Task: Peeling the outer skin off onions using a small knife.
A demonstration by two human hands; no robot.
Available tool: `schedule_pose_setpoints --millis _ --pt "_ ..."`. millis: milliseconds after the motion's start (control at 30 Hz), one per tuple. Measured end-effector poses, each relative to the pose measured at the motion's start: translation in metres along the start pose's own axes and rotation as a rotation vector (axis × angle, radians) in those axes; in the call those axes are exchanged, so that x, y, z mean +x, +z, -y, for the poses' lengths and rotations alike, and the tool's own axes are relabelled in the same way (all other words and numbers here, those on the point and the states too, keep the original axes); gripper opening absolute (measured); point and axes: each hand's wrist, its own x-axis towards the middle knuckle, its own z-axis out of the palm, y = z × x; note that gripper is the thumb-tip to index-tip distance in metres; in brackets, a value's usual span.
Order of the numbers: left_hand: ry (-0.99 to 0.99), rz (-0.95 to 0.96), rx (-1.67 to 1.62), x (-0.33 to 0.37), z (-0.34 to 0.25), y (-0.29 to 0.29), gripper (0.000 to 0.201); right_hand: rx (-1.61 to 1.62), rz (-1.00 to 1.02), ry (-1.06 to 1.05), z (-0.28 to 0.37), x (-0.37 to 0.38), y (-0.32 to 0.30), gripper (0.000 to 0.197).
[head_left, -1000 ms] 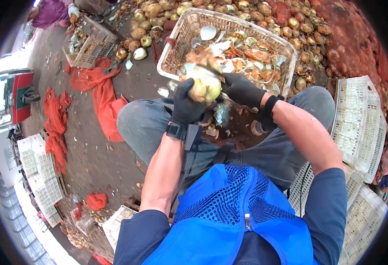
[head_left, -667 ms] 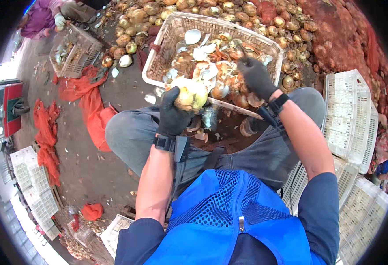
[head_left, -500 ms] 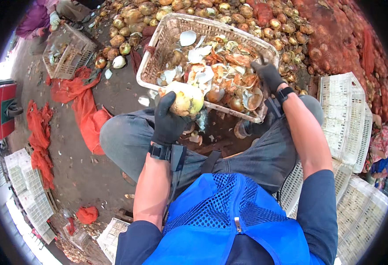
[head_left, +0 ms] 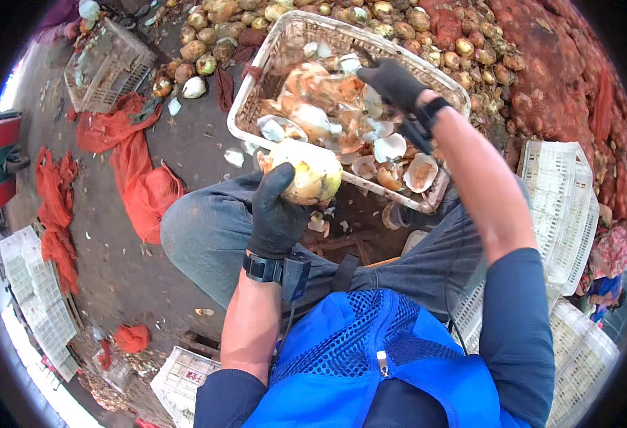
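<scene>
My left hand (head_left: 279, 207), in a black glove, is closed around a large, partly peeled onion (head_left: 305, 170) just in front of the near rim of the crate. Brownish skin still clings to its left side, and the rest shows pale yellow-green. Over the crate's right part, my gloved right hand (head_left: 393, 82) is closed on a thin, dark, knife-like tool (head_left: 360, 54) that is mostly hidden by the fingers. Beneath it, the dirty white plastic crate (head_left: 239, 123) holds onion skins and white peeled layers (head_left: 313, 118), blurred in the middle.
Beyond the crate lies a heap of onions (head_left: 217, 36), with red mesh sacks (head_left: 563, 78) at the far right. Red netting (head_left: 139, 178) is on the ground to the left. White crates (head_left: 559, 207) stand to my right. A person (head_left: 60, 25) is near another crate (head_left: 106, 68) at far left.
My right hand has swung left and away from me, from the crate's right edge to above its contents. The left hand with the onion has shifted slightly right and nearer.
</scene>
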Motion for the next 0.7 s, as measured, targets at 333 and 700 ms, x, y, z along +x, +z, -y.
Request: schedule_pose_setpoints --millis 333,700 --pt "-0.081 0.035 -0.026 0.001 0.006 0.007 0.047 0.388 0.064 0.207 0.004 -0.117 0.047 0.032" --pt "-0.043 0.185 0.799 -0.023 -0.033 0.065 0.094 1.651 0.254 0.127 0.127 -0.185 -0.01 0.05"
